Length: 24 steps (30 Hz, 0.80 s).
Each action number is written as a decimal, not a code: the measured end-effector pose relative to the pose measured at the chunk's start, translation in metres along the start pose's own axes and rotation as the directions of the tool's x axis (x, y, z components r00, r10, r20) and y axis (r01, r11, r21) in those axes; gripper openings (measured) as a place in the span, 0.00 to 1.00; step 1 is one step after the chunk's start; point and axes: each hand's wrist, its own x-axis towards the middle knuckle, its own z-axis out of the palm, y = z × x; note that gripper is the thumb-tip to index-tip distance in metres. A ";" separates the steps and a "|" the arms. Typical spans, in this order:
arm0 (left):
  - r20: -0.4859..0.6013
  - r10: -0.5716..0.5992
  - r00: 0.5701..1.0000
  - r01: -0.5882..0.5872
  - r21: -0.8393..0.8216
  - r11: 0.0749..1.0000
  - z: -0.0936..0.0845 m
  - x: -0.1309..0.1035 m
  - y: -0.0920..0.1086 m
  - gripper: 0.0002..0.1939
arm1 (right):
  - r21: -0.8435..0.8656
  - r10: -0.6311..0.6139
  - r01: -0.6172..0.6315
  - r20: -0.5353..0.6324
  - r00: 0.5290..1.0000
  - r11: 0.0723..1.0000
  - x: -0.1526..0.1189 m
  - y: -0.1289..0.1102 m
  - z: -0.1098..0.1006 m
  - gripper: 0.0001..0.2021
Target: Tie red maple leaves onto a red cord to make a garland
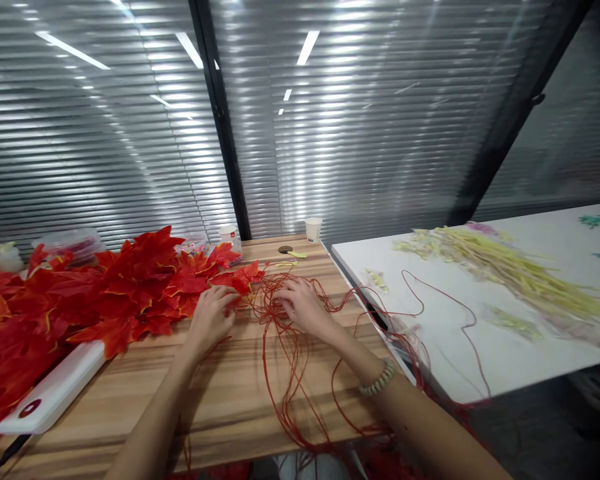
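Note:
A tangle of thin red cord (271, 300) lies on the wood-patterned table, and loose loops of it trail over the front edge and to the right. My right hand (303, 303) is in the tangle with its fingers closed on some strands. At the tangle's left side is my left hand (214, 315). Its fingers are bent toward the thumb, close to a red leaf tip and the cord. Whatever lies between those fingertips is too small to make out. Red artificial maple leaves (130, 287) are heaped to the left of this hand.
A white power strip (55, 390) with a black cable lies at the left front. Paper cups (313, 230) and a dark round item with a yellow tag (286, 250) stand or lie at the back. Yellow strips (520, 267) cover part of the white table (445, 360). A gap separates the tables.

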 end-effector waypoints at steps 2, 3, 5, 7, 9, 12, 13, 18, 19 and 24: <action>0.056 -0.017 0.998 0.025 -0.145 0.989 0.001 0.000 0.004 0.12 | 0.011 0.006 -0.006 0.004 1.000 1.000 0.000 -0.001 0.000 0.13; 0.074 -0.031 0.997 0.046 -0.218 0.975 0.001 0.001 0.007 0.10 | 0.021 0.004 -0.004 0.006 1.000 1.000 -0.001 -0.002 -0.001 0.14; 0.106 -0.057 0.993 0.090 -0.343 0.935 0.000 0.001 0.013 0.10 | 0.045 -0.013 0.012 0.021 1.000 0.999 -0.001 -0.004 -0.003 0.17; 0.150 -0.069 0.986 0.128 -0.426 0.896 -0.001 0.001 0.020 0.11 | 0.059 -0.026 0.023 0.046 0.999 0.998 -0.001 -0.007 -0.004 0.18; 0.189 -0.084 0.978 0.162 -0.445 0.881 0.000 0.001 0.025 0.13 | 0.056 -0.017 0.013 0.077 0.997 0.998 -0.001 -0.009 -0.006 0.16; 0.211 -0.111 0.971 0.193 -0.422 0.886 0.005 0.000 0.028 0.15 | 0.066 0.009 -0.017 0.109 0.994 0.998 -0.001 -0.012 -0.007 0.13; 0.217 -0.115 0.970 0.199 -0.426 0.882 0.006 0.000 0.028 0.15 | 0.076 0.013 -0.021 0.115 0.993 0.997 -0.001 -0.013 -0.007 0.12; 0.279 -0.078 0.957 0.221 -0.529 0.819 0.009 -0.001 0.028 0.14 | 0.100 0.003 -0.015 0.120 0.993 0.995 -0.001 -0.014 -0.007 0.10; 0.281 -0.071 0.957 0.218 -0.538 0.814 0.009 -0.001 0.028 0.13 | 0.102 -0.007 -0.006 0.127 0.992 0.995 -0.002 -0.014 -0.007 0.11; 0.247 0.008 0.969 0.135 -0.557 0.819 0.006 0.000 0.030 0.10 | 0.136 -0.063 0.037 0.197 0.978 0.990 -0.004 -0.012 -0.005 0.17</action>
